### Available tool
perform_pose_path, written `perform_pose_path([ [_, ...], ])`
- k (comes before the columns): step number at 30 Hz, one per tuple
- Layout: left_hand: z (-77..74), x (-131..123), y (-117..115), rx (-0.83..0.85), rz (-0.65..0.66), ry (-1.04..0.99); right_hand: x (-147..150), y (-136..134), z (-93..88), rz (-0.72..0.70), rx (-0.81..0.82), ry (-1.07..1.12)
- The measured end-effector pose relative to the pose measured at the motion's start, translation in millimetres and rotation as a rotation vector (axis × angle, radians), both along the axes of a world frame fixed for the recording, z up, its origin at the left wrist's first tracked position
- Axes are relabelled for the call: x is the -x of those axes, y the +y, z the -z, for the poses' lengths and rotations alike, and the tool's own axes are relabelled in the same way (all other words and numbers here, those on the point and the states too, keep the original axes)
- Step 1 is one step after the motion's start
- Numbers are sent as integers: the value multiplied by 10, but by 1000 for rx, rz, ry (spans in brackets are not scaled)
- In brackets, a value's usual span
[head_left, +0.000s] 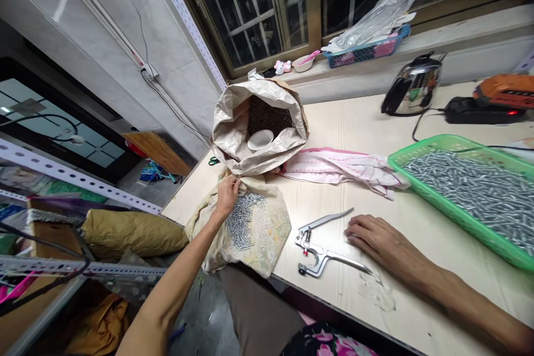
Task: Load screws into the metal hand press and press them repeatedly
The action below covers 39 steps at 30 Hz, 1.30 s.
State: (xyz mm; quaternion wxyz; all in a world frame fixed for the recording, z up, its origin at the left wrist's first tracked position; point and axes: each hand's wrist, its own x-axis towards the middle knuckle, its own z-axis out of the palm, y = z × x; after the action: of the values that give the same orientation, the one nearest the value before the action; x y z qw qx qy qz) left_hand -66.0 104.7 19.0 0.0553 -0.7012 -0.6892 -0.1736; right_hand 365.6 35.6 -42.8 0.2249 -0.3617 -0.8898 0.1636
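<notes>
My left hand (227,196) reaches out to a pale patterned cloth (258,233) at the table's left edge, its fingers bent down over a heap of small silver metal pieces (242,221) lying on it. What the fingers pinch, if anything, is hidden. My right hand (375,238) lies flat on the table, fingers stretched toward silver snap pliers (321,250), touching nothing else. An open paper sack (233,128) of dark small parts with a white bowl (261,139) inside stands just behind the cloth.
A green tray (421,186) full of silver pieces sits at the right. Pink-white fabric (337,167) lies mid-table. A steel kettle (413,86), a black and orange device (500,97) and a blue basket (367,50) stand at the back. Metal shelving (83,189) stands left.
</notes>
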Motion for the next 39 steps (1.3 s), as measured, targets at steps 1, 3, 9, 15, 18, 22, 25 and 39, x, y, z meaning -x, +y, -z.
perform_pose_path([
  [1,-15,7,6,6,-12,-1,7,4,7,3,-5,-1],
  [3,-22,-36,-15,-12,-34,-3,32,4,21,13,-27,3],
  [9,109,-464,-357,4,289,88,121,-14,16,39,-103,1],
  [15,285,-832,-525,200,497,90,208,-49,-20,20,-132,14],
  [18,329,-960,-560,273,450,36,237,-86,-30,-11,-136,16],
  [22,346,-1018,-608,326,387,-22,243,-133,-85,-25,-111,7],
  [25,351,-985,-627,341,391,-19,244,-196,-156,-40,-85,-5],
  [39,297,-971,-750,269,333,208,337,-346,-33,-68,-65,-149],
])
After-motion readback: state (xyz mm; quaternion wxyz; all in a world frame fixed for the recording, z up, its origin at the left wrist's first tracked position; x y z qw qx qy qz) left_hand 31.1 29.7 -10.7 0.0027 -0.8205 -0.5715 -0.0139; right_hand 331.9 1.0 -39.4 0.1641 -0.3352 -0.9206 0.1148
